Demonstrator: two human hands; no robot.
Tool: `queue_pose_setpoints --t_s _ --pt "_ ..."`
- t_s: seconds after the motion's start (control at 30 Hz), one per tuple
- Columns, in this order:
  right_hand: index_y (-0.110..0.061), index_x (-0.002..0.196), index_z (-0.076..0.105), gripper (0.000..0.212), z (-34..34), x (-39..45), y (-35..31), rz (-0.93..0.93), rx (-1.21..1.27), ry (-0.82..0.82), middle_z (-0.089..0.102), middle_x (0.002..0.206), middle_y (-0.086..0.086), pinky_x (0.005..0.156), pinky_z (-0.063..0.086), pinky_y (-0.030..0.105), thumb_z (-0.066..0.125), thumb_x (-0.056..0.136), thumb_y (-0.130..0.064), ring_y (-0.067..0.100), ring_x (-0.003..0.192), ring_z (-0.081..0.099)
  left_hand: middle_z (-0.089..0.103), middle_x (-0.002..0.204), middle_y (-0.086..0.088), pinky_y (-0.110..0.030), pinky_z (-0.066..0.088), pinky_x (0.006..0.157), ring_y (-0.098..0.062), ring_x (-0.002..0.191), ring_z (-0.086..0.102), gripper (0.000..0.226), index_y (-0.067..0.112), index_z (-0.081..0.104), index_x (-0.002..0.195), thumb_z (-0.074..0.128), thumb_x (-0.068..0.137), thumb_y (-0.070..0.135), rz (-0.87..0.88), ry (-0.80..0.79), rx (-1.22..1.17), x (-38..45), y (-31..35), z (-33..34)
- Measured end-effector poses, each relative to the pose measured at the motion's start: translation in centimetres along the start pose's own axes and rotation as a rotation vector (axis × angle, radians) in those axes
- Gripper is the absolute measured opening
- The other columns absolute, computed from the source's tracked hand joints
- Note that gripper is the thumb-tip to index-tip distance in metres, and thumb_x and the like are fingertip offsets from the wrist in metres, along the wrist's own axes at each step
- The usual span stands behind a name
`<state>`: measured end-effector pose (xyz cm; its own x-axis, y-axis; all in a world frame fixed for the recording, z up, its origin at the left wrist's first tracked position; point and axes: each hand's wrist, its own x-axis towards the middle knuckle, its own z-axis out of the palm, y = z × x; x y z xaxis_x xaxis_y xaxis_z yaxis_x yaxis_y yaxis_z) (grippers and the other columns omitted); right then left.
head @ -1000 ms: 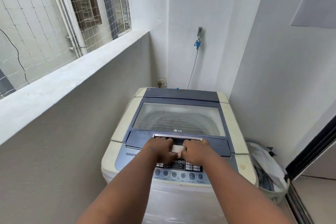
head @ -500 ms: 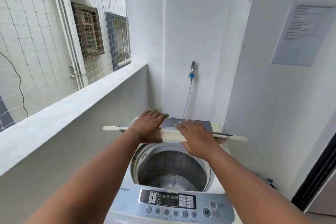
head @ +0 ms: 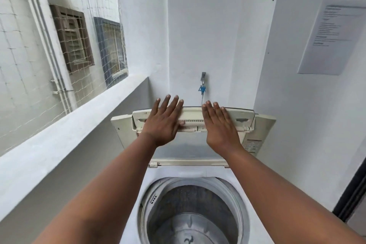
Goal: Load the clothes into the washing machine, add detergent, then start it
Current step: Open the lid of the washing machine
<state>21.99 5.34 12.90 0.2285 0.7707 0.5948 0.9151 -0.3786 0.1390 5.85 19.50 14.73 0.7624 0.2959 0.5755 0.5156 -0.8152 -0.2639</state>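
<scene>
The washing machine (head: 198, 172) fills the lower centre of the head view, a white top-loader seen from above, its round drum (head: 191, 214) open at the bottom middle of the frame with grey perforated walls and a pale agitator at the base; no clothes show inside it. The lid (head: 193, 120) is folded and raised upright at the back of the machine, standing at mid-frame just above the drum opening, its cream underside facing the camera with a slotted strip along the fold. The left hand (head: 165, 123) lies flat against the left part of the lid, fingers straight and slightly spread, their tips reaching over the lid's top edge, holding nothing. The right hand (head: 218, 125) lies flat against the lid just right of centre, fingers straight and close together, also gripping nothing. Both bare forearms run from the lower corners up to the lid. Behind the lid, on the white back wall, a tap (head: 203, 78) with a blue fitting and a thin hose sits just above and between the hands. A grey ledge (head: 65, 125) runs diagonally through the left of the frame, with netting (head: 29, 55) above it in the upper left. A printed notice (head: 332, 37) hangs on the wall in the upper right.
</scene>
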Motion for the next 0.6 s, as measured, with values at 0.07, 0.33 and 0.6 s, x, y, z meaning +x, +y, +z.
queue_pose_setpoints --t_s 0.07,0.33,0.6 --pt "-0.003 0.145 0.038 0.068 0.7 1.5 0.5 0.006 -0.007 0.01 0.038 0.151 0.014 0.113 0.016 0.043 0.025 0.078 -0.01 0.034 0.139 0.036 0.024 0.158 -0.008 -0.046 0.002 0.117 -0.031 0.147 0.017 0.066 0.014 0.024 0.151 0.021 0.095 0.048 -0.001 0.032 -0.011 1.5 -0.7 1.2" --pt "-0.007 0.153 0.013 0.06 3.7 6.4 2.1 0.041 0.071 -0.013 0.009 0.161 0.008 0.12 0.0 0.037 0.036 0.101 -0.029 0.026 0.149 0.006 0.022 0.158 -0.01 -0.043 -0.002 0.117 -0.032 0.147 0.014 0.083 0.01 0.021 0.151 0.017 0.09 0.066 -0.078 0.021 -0.009 6.6 -2.6 4.9" --pt "-0.007 0.153 0.011 0.064 7.6 8.3 4.2 -0.01 0.031 -0.033 0.009 0.161 0.01 0.119 -0.007 0.035 0.036 0.099 -0.03 0.026 0.149 0.004 0.017 0.159 -0.012 -0.044 -0.002 0.118 -0.035 0.147 0.01 0.086 0.008 0.018 0.152 0.029 0.089 0.066 -0.148 0.045 0.027 8.3 -2.5 8.9"
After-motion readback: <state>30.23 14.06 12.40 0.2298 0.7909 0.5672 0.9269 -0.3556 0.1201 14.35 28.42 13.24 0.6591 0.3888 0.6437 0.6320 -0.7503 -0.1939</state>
